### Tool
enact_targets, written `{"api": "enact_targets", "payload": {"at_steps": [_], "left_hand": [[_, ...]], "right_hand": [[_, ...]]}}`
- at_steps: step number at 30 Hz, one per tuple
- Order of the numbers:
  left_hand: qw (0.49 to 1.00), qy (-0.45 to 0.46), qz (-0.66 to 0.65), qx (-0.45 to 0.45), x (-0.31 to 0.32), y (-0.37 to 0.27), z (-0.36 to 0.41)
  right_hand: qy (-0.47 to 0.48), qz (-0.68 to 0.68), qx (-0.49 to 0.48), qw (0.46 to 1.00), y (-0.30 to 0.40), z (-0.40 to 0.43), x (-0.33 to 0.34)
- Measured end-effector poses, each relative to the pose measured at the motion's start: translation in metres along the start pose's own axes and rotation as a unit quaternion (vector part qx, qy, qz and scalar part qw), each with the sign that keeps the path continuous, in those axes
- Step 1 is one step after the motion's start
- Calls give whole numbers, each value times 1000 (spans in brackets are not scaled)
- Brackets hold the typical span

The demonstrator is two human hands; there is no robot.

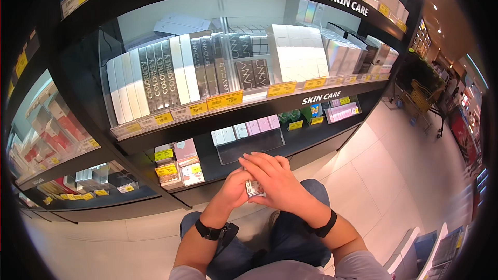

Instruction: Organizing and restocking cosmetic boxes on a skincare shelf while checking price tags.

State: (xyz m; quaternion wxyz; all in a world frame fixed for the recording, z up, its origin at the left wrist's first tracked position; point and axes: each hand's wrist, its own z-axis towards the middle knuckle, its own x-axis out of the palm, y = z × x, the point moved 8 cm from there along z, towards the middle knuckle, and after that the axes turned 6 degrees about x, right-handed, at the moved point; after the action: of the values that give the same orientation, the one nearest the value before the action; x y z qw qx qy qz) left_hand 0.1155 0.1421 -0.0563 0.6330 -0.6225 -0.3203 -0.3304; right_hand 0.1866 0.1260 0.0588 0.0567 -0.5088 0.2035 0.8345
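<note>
In the head view, my left hand [232,189] and my right hand [272,181] meet over my knees, before the low shelf. Between them is a small clear-sided package [255,189] with a printed face; the fingers cover most of it. The right hand's fingers lie across its top, and the left hand wraps its left side. Just beyond the fingertips stands a clear acrylic display tray [251,147], with white and pink small boxes [249,129] lined up along its back. Left of it are stacked pink and white cartons [186,163] with yellow price tags.
Above the low shelf juts a shelf edge [268,103] with price tags, holding tall boxes [163,74] behind a clear guard. Another shelf unit [58,163] adjoins at left. A yellow shopping cart [422,95] stands in the aisle; white racks [428,252] are at lower right.
</note>
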Motion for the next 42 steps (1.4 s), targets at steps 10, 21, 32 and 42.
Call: {"api": "enact_targets", "payload": {"at_steps": [10, 21, 32, 42], "left_hand": [[991, 90, 64, -73, 30, 34, 2], [993, 83, 73, -45, 58, 35, -37], [989, 77, 123, -14, 66, 12, -42], [989, -98, 111, 13, 25, 14, 26]], "right_hand": [[-83, 16, 61, 995, -9, -47, -26], [-92, -38, 51, 994, 13, -68, -31], [-23, 127, 15, 991, -4, -40, -44], [14, 209, -17, 978, -72, -3, -5]]}}
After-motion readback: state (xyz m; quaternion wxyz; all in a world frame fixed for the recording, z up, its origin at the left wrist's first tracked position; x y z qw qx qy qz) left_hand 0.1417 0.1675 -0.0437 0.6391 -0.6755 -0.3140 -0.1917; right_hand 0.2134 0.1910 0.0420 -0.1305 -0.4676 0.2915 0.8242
